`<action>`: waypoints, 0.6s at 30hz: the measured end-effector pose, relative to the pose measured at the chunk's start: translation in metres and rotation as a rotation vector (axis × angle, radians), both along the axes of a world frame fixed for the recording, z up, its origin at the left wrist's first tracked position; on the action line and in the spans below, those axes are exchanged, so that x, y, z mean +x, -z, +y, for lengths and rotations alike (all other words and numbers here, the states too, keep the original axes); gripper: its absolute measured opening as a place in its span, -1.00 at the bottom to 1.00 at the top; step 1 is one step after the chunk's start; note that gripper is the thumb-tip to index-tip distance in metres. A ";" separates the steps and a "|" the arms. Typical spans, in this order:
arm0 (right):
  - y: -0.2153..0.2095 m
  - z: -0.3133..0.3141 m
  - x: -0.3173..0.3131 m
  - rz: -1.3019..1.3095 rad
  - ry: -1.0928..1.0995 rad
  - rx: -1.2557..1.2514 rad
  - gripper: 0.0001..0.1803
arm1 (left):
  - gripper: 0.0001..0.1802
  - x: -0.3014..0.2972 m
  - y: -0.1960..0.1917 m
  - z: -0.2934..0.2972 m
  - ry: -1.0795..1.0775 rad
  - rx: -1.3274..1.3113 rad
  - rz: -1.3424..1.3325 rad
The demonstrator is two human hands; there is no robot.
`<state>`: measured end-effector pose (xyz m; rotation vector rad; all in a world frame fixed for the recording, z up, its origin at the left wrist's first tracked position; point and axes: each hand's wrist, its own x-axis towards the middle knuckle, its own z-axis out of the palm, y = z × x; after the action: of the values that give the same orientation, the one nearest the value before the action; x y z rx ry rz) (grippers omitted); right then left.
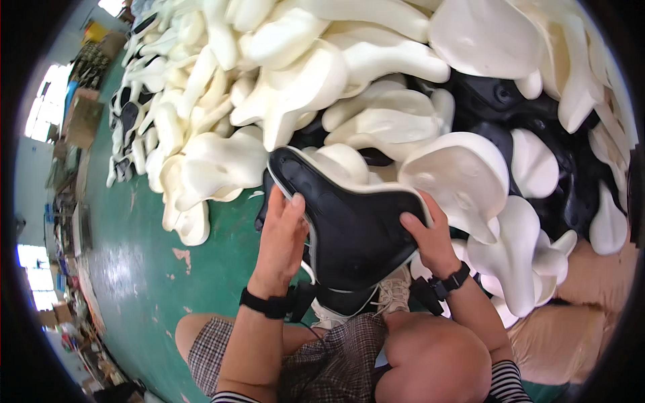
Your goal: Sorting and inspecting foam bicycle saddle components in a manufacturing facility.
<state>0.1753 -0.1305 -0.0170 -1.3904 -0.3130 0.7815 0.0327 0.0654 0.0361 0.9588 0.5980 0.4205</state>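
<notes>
Between my two hands is a bicycle saddle piece (pixel 356 218), its black underside facing up and a thin white foam rim showing round the edge. My left hand (pixel 283 228) grips its left edge, near the narrow nose, with the thumb on top. On the wide end, my right hand (pixel 431 234) pinches the right edge, thumb over the black face and fingers underneath. Just beyond it lies a heap of cream foam saddle pads (pixel 295 87). One broad foam pad (pixel 463 174) rests close to my right hand.
Black saddle bases (pixel 571 161) lie among the foam at the right. A brown wrapped bundle (pixel 557 342) sits at the lower right. My shoes (pixel 395 290) are below the held piece. Cardboard boxes (pixel 84 121) line the far left of the green floor (pixel 148 269).
</notes>
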 end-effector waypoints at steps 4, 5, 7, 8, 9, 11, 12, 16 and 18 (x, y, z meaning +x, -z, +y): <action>0.004 -0.013 0.000 0.023 -0.107 0.103 -0.41 | -0.34 0.014 -0.017 0.003 -0.222 0.016 -0.101; -0.001 -0.014 0.001 0.050 -0.117 0.108 -0.37 | -0.36 0.013 -0.018 0.004 -0.184 -0.002 -0.127; -0.002 -0.017 0.003 0.042 -0.133 0.086 -0.32 | -0.43 0.011 -0.017 0.005 -0.151 -0.051 -0.163; 0.003 -0.019 0.003 0.031 -0.139 0.077 -0.30 | -0.43 0.009 -0.017 0.005 -0.156 -0.046 -0.164; 0.004 -0.018 0.001 0.031 -0.143 0.080 -0.30 | -0.45 0.007 -0.017 0.004 -0.161 -0.072 -0.143; 0.005 -0.020 -0.001 0.060 -0.146 0.080 -0.30 | -0.48 0.005 -0.016 0.003 -0.167 -0.132 -0.119; 0.007 -0.021 -0.001 0.060 -0.145 0.077 -0.30 | -0.48 0.004 -0.014 0.003 -0.166 -0.134 -0.118; 0.007 -0.020 0.002 0.011 -0.178 0.040 -0.32 | -0.50 0.004 -0.010 0.001 -0.215 -0.080 -0.087; 0.006 -0.019 0.003 0.004 -0.188 0.028 -0.33 | -0.51 0.005 -0.008 0.000 -0.232 -0.050 -0.078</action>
<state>0.1779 -0.1496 -0.0227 -1.3455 -0.4543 0.9308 0.0374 0.0658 0.0437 0.8248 0.6486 0.6438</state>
